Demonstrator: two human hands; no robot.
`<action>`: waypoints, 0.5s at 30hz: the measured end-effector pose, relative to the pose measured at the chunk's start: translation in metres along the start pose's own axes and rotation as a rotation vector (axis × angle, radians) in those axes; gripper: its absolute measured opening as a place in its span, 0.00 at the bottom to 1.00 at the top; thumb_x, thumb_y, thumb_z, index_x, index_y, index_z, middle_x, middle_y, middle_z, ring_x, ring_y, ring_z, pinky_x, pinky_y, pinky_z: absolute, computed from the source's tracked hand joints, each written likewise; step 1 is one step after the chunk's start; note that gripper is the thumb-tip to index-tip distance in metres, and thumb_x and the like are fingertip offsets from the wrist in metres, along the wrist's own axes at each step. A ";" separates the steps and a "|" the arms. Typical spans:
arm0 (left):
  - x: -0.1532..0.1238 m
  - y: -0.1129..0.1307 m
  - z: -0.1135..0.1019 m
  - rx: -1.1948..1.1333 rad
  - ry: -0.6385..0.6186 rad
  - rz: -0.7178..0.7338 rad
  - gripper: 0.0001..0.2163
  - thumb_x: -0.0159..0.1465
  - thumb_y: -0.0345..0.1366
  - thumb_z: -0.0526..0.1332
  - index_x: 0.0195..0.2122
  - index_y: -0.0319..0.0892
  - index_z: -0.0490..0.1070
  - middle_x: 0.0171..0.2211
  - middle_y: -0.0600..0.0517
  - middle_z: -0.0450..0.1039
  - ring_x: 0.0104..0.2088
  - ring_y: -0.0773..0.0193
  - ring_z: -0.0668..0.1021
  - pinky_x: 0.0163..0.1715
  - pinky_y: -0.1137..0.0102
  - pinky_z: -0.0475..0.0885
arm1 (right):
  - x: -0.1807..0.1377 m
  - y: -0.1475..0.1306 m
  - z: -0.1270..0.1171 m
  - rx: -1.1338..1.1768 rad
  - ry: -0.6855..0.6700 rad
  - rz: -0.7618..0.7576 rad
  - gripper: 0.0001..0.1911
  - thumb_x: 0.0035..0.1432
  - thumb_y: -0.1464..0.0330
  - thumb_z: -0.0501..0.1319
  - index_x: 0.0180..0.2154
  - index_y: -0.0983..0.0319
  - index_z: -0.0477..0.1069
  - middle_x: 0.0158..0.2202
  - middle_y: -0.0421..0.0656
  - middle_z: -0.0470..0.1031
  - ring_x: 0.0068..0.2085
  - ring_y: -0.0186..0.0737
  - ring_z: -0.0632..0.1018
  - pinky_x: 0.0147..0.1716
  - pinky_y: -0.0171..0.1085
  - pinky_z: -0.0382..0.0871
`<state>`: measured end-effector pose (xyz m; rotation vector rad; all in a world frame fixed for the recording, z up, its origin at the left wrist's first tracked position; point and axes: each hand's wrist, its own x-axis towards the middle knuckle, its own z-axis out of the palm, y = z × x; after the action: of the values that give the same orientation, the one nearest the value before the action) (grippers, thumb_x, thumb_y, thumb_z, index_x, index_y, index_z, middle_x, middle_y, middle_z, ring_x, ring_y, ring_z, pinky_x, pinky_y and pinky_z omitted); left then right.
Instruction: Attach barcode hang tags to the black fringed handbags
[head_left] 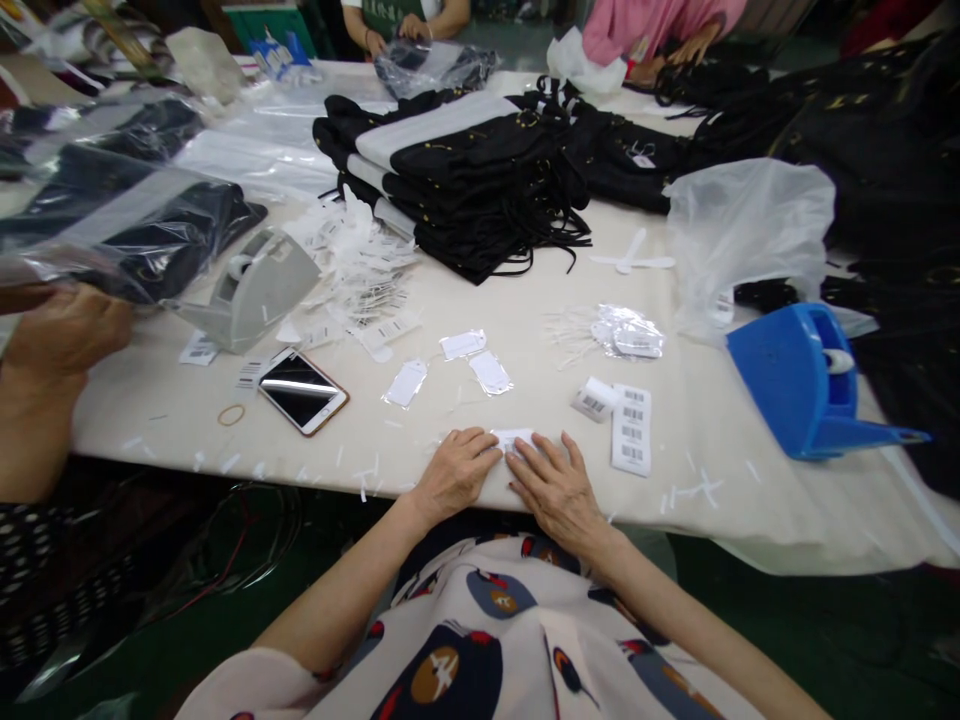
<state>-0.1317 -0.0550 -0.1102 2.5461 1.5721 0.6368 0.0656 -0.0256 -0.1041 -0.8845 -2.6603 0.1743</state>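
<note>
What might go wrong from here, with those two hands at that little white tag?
The tag is small and sits between the left hand and the right hand, so an uneven press could shift or crease it.

The barcode sheet lies beside the right hand; a careless sweep might nudge it.

Three other tags lie just beyond the hands, where a forward reach could scatter them.

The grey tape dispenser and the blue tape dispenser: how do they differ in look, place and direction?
The grey tape dispenser is pale, while the blue tape dispenser is vivid.
Grey stands behind the phone; blue stands toward the table's right side.
Grey's narrow end points left; blue's points right.
Both stand on the tabletop.
</note>
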 end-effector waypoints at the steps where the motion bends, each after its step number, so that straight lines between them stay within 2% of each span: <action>1: 0.000 0.000 0.000 -0.004 0.002 -0.002 0.09 0.62 0.29 0.50 0.39 0.41 0.69 0.42 0.48 0.71 0.44 0.60 0.68 0.40 0.65 0.64 | -0.001 0.001 -0.001 0.004 -0.001 0.000 0.18 0.59 0.66 0.53 0.51 0.58 0.65 0.53 0.44 0.68 0.56 0.48 0.62 0.57 0.56 0.45; 7: -0.001 0.000 0.002 -0.041 0.028 0.049 0.10 0.62 0.28 0.49 0.37 0.38 0.69 0.42 0.46 0.71 0.45 0.61 0.68 0.42 0.65 0.65 | 0.000 0.001 0.001 0.037 0.045 0.045 0.16 0.58 0.67 0.54 0.49 0.59 0.66 0.51 0.45 0.70 0.55 0.46 0.63 0.56 0.54 0.48; 11: 0.003 0.003 -0.005 -0.058 0.021 0.112 0.12 0.62 0.28 0.49 0.44 0.39 0.67 0.45 0.46 0.70 0.46 0.61 0.68 0.43 0.65 0.65 | 0.000 0.000 0.002 0.074 0.041 0.070 0.17 0.58 0.68 0.54 0.50 0.58 0.66 0.51 0.44 0.69 0.55 0.46 0.63 0.56 0.53 0.49; 13: 0.007 0.002 -0.010 -0.041 0.058 -0.017 0.14 0.62 0.29 0.50 0.47 0.41 0.66 0.47 0.46 0.69 0.47 0.60 0.67 0.44 0.63 0.64 | 0.000 0.001 0.002 0.094 0.046 0.080 0.17 0.58 0.68 0.54 0.50 0.57 0.66 0.51 0.44 0.70 0.55 0.45 0.63 0.56 0.52 0.49; 15: 0.011 -0.001 -0.015 -0.026 0.059 -0.237 0.13 0.61 0.32 0.52 0.47 0.41 0.66 0.46 0.45 0.68 0.47 0.58 0.68 0.43 0.62 0.63 | -0.001 0.002 0.003 0.120 0.049 0.086 0.16 0.58 0.68 0.54 0.49 0.57 0.67 0.51 0.43 0.70 0.55 0.45 0.63 0.55 0.51 0.50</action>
<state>-0.1338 -0.0470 -0.0936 2.2932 1.8346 0.7043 0.0665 -0.0241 -0.1071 -0.9522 -2.5388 0.3243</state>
